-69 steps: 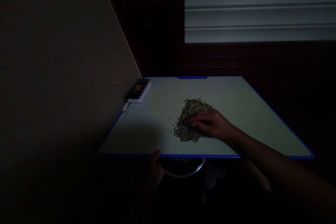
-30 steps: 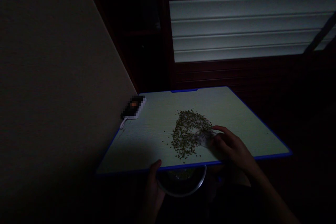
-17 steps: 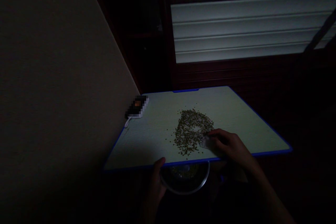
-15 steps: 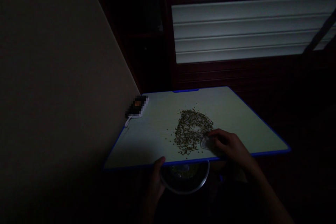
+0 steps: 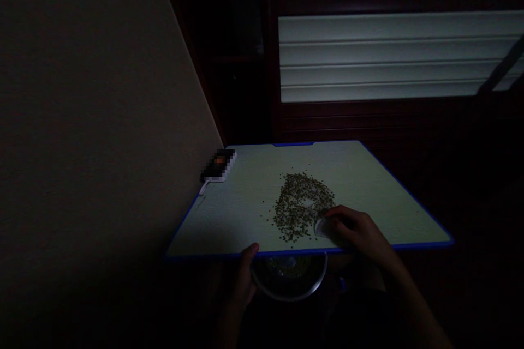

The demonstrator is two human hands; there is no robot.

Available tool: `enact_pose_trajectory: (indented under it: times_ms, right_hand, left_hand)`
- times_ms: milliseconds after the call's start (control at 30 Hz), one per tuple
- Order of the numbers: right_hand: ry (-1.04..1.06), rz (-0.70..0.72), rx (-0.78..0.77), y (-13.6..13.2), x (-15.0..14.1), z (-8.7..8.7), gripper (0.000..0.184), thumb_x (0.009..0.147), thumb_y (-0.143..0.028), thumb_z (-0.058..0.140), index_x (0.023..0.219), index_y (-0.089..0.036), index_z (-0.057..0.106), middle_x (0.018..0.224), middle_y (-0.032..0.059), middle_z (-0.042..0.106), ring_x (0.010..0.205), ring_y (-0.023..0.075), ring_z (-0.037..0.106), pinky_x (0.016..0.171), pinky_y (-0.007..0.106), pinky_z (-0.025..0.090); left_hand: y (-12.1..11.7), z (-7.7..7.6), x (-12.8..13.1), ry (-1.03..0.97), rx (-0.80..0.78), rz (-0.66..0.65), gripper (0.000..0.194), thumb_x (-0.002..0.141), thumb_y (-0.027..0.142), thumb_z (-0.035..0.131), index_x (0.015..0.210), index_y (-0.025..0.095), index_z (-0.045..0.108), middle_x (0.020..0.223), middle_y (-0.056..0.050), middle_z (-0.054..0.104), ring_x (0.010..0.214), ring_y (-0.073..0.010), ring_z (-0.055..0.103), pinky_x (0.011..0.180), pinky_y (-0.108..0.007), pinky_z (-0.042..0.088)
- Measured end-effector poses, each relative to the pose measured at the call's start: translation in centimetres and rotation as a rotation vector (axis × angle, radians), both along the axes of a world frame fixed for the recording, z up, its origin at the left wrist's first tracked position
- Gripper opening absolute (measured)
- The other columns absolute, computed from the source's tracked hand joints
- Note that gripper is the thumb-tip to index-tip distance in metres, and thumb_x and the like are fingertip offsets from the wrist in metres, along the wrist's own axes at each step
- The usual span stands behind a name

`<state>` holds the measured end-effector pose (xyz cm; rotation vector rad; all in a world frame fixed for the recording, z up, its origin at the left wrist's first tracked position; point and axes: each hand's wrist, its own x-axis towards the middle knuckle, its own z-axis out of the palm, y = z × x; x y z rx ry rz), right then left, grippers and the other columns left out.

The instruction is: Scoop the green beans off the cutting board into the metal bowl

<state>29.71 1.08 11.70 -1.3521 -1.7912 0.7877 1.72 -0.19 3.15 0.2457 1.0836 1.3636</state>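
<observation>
A spread of small brownish-green beans or seeds (image 5: 301, 204) lies on a pale board (image 5: 245, 202) with a blue rim. My right hand (image 5: 358, 229) rests at the near right edge of the spread, its fingers pinched on a small translucent piece (image 5: 321, 227); the exact kind of piece cannot be made out. At the board's near edge, my left hand (image 5: 246, 272) has its thumb on top of the rim, with the other fingers hidden below. Beside it, under that edge, a metal bowl (image 5: 292, 299) contains greenish grains and a pale object, dimly seen.
A phone-like device (image 5: 220, 166) with a strap, its screen blurred out, lies at the board's far left corner. Against the left side stands a plain wall (image 5: 102, 92). Dark wooden furniture with a pale slatted panel (image 5: 380, 57) rises behind the board. Lighting is very dim.
The camera view has shifted slightly, so the background sits a little lower and to the right. Both hands keep nearly the same places, and the seeds look much the same.
</observation>
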Motion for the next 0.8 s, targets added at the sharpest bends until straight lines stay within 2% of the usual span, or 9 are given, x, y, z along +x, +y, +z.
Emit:
enact_pose_trajectory:
  times_ms: [133,333,533,800]
  right_hand:
    - [-0.009,0.007,-0.021,-0.09,-0.06,0.25,0.023,0.081,-0.022,0.053,0.1,-0.022,0.066,0.099,0.0032,0.071,0.09,0.0214,0.065,0.078,0.032,0.049]
    - [-0.014,0.007,-0.017,-0.12,0.08,0.1,0.024,0.081,-0.02,0.052,0.101,-0.023,0.065,0.1,0.0023,0.07,0.092,0.0212,0.065,0.079,0.031,0.048]
    - [-0.027,0.007,-0.015,-0.07,0.13,-0.12,0.022,0.083,-0.023,0.054,0.102,-0.023,0.065,0.101,0.002,0.07,0.093,0.0214,0.065,0.08,0.032,0.048]
    - [-0.017,0.037,-0.001,-0.1,0.15,-0.24,0.021,0.084,-0.023,0.054,0.102,-0.024,0.065,0.102,0.003,0.07,0.092,0.0212,0.065,0.079,0.033,0.049]
  left_hand:
    - [0.06,0.1,-0.03,-0.013,-0.045,-0.005,0.05,0.078,0.023,0.063,0.127,0.013,0.055,0.102,-0.01,0.073,0.104,-0.026,0.065,0.096,-0.041,0.047]
    - [-0.09,0.1,-0.12,-0.01,-0.012,-0.041,0.049,0.079,0.024,0.063,0.127,0.013,0.056,0.107,-0.011,0.072,0.105,-0.0263,0.065,0.095,-0.041,0.048]
    - [-0.04,-0.08,-0.13,0.018,-0.01,-0.005,0.052,0.079,0.023,0.063,0.129,0.016,0.054,0.112,-0.009,0.07,0.112,-0.025,0.061,0.098,-0.039,0.045]
    - [0.03,-0.24,-0.27,0.007,-0.026,-0.034,0.052,0.079,0.024,0.063,0.129,0.014,0.054,0.112,-0.011,0.07,0.112,-0.0262,0.061,0.099,-0.04,0.045]
